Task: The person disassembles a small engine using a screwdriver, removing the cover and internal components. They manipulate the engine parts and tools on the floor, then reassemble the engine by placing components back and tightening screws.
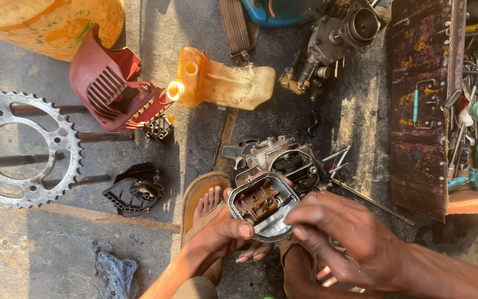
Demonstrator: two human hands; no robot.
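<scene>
- A person's left hand (225,230) cups a small oval metal carburettor bowl with a brown plastic float inside (262,205), thumb clamped on its near rim and the other fingers curled beneath it.
- The right hand (341,235) comes in from the right, its fingers (300,217) pressed together and pinching the bowl's right edge.
- The bowl is held low over the grimy concrete floor (51,249), just in front of a grey metal carburettor body (280,158) that sits on the ground touching it from behind.
- A bare foot in a tan sandal (203,202) rests just left of the hands.
- Thin steel rods (336,160) lie beside the carburettor body, to its right.
- Farther back lie a yellowed translucent plastic fluid tank (222,83), a red ribbed plastic engine cover (112,83) and a second, larger carburettor (333,39).
- A toothed steel chain sprocket (23,149) lies at the left, with a black plastic moulded part (134,191) between it and the sandal.
- A rusty open metal toolbox (424,105) full of spanners stands at the right.
- A blue rag (114,274) is crumpled at the bottom.
</scene>
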